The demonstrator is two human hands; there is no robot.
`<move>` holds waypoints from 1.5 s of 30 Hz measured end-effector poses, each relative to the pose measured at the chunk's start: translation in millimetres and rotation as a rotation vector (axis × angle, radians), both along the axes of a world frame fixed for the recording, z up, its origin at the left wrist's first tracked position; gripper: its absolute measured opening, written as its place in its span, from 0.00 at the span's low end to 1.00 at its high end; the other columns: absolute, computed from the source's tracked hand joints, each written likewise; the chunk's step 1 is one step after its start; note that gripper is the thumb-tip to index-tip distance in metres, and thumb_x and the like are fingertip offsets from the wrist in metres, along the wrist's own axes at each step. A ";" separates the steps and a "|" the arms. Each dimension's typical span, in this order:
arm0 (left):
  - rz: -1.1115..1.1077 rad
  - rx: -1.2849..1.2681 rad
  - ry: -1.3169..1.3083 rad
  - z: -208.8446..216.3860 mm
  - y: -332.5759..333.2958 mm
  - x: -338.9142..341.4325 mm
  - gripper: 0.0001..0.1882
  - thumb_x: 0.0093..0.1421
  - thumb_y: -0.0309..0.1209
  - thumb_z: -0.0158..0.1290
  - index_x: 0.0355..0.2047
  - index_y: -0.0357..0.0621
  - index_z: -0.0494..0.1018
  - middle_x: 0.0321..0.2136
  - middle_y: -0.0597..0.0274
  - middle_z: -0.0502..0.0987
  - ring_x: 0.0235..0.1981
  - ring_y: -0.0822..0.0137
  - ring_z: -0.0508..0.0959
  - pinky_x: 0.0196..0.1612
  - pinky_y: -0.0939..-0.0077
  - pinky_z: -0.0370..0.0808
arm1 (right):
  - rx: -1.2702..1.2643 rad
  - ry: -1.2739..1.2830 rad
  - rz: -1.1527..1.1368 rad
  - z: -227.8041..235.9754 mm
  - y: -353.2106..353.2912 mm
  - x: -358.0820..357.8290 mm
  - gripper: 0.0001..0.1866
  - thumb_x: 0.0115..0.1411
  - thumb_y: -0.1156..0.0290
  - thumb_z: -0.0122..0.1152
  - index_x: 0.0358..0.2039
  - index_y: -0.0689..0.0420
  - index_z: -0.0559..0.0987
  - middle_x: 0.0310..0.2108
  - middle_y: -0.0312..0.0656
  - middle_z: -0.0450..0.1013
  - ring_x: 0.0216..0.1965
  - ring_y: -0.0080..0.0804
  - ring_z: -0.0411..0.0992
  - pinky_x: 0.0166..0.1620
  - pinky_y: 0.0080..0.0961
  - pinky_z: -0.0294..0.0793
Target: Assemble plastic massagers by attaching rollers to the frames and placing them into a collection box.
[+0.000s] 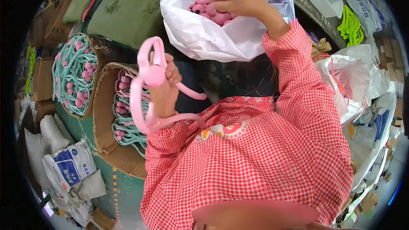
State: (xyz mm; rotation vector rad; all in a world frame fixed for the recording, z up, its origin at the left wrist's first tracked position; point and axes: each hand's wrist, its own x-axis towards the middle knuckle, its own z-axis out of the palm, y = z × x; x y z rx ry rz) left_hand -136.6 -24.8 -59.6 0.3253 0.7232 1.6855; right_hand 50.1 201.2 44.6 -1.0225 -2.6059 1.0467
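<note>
Nearest the camera sits the red-and-white checked smock [255, 162]; beyond it, to the left, the left hand [171, 71] is gripping a pink strap [136, 102], its looped end standing up above the fingers with a ball [154, 76] at its base; over at the far side, the right hand [238, 2] is in the mouth of a white sack [196, 38], fingers bent over the pink balls [221, 18], though whether they hold one I can't tell; the step looks like picking out a ball, and doing it well probably means lifting just one, any hole kept clear of the fingertips, while the left keeps that loop upright and the trailing ends off the sack; now the count: two hands, one strap held up, one ball plainly on it, one sack in use, two cardboard boxes [102, 123] of teal cords [70, 74] on the left, one lime-green hank [351, 25] far right; the sack's balls overlap too much to number.
</note>
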 end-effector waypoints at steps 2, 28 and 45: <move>0.095 -0.058 -0.002 4.0 1.1 -1.5 0.12 0.65 0.38 0.48 0.38 0.41 0.68 0.18 0.72 0.62 0.15 0.78 0.61 0.19 0.85 0.59 | 0.544 -0.374 -0.142 -45.2 47.8 24.4 0.16 0.56 0.62 0.60 0.43 0.55 0.78 0.38 0.46 0.78 0.36 0.45 0.77 0.41 0.37 0.75; 0.205 0.117 0.534 78.3 -12.7 75.7 0.14 0.56 0.20 0.60 0.44 0.38 0.77 0.30 0.71 0.75 0.31 0.81 0.72 0.36 0.88 0.70 | 0.477 0.651 0.083 -8.7 -135.5 34.3 0.23 0.44 0.76 0.70 0.44 0.59 0.76 0.42 0.42 0.75 0.43 0.39 0.73 0.48 0.28 0.72; 0.085 0.120 0.885 50.6 -27.0 85.2 0.11 0.65 0.34 0.53 0.36 0.38 0.72 0.31 0.68 0.70 0.26 0.78 0.69 0.30 0.84 0.67 | 0.530 0.619 -0.419 -8.5 -142.2 48.4 0.23 0.46 0.72 0.71 0.45 0.59 0.78 0.35 0.45 0.75 0.33 0.37 0.73 0.39 0.27 0.73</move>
